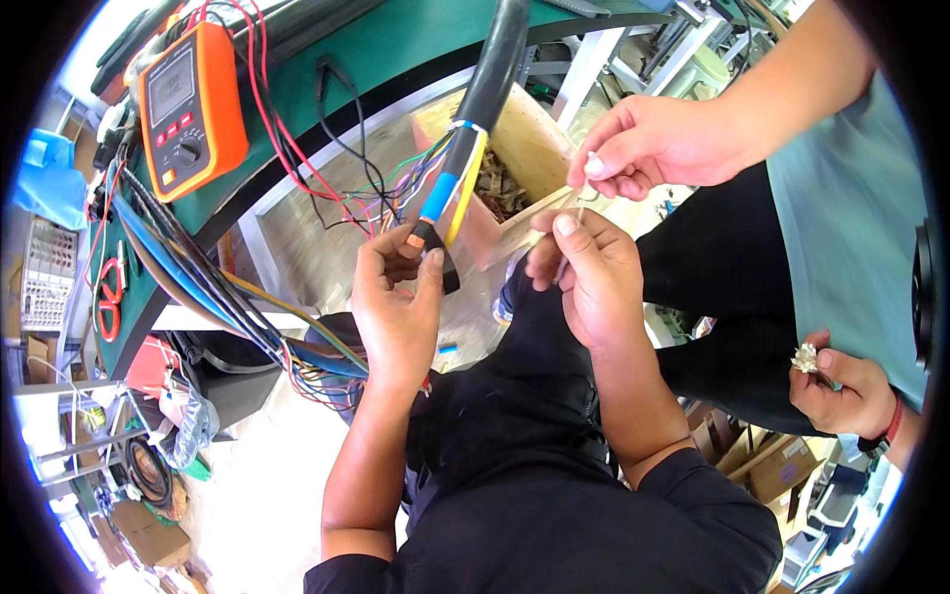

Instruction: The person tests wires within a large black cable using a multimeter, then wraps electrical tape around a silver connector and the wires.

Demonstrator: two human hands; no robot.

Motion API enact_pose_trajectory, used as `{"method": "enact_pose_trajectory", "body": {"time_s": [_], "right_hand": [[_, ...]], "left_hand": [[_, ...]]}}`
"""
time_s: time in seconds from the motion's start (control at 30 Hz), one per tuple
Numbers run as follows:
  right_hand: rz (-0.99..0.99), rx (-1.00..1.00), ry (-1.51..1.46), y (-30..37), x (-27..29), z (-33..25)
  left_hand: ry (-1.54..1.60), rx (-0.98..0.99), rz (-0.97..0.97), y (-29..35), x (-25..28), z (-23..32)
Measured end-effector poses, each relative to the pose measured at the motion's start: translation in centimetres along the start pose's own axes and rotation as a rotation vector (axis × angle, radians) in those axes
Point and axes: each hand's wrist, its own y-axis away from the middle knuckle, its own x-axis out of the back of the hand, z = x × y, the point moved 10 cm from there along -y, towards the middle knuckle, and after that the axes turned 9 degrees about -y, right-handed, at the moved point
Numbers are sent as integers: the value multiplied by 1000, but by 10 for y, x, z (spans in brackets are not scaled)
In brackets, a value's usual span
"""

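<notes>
From the top, a thick black cable comes down, its end stripped into coloured cores. My left hand pinches the bare copper end of its blue core. Beside that core runs a yellow core, and a black piece shows by my fingers. My right hand is closed, thumb against fingers, around something thin and pale that is mostly hidden. Just above it, a co-worker's hand pinches a small whitish thing. The co-worker's other hand holds a crumpled pale bundle.
An orange meter with red and black leads lies on the green bench. Red-handled scissors are at the left. Below the cable stands an open box holding brown scraps. More bundled wires hang off the bench edge.
</notes>
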Motion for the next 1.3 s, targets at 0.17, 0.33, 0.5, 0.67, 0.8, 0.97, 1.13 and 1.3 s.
{"method": "enact_pose_trajectory", "body": {"time_s": [0.17, 0.33, 0.5, 0.67, 0.8, 0.97, 1.13, 1.3], "right_hand": [[42, 53, 73, 11, -5, -1], [-129, -61, 337, 25, -20, 28], [-284, -54, 563, 23, -44, 45], [-264, 16, 593, 18, -51, 48], [-222, 66, 614, 10, -47, 51], [-202, 46, 720, -3, -54, 51], [-170, 36, 736, -11, -62, 49], [-191, 73, 715, -16, -66, 46]], "left_hand": [[39, 31, -23, 2, 6, -9], [148, 76, -47, 6, 8, -10], [219, 120, -79, 10, 6, -10], [270, 165, -96, 12, 3, -20], [317, 256, -122, 11, 0, -25], [354, 326, -142, 5, -2, -31], [568, 458, -119, -2, -8, -49], [552, 449, -109, -11, -8, -45]]}}
